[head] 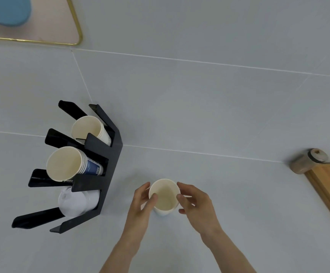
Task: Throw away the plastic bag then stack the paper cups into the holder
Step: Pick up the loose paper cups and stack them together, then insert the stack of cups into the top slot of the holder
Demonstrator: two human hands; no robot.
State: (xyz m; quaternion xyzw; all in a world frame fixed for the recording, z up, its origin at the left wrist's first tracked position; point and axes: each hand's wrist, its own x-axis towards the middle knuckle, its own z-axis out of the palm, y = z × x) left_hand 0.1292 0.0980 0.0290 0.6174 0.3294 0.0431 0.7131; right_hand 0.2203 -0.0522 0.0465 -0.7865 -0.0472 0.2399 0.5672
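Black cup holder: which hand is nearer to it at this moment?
Left. The left hand grips the paper cup on the side facing the black cup holder; the right hand grips the cup's far side, farther away.

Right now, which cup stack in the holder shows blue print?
The middle stack in the black holder; its sides show blue print, while the upper stack looks plain white.

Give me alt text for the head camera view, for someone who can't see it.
Two bare hands, left and right, hold an upright paper cup on a grey counter. Left of it, a black holder contains two cup stacks and white lids.
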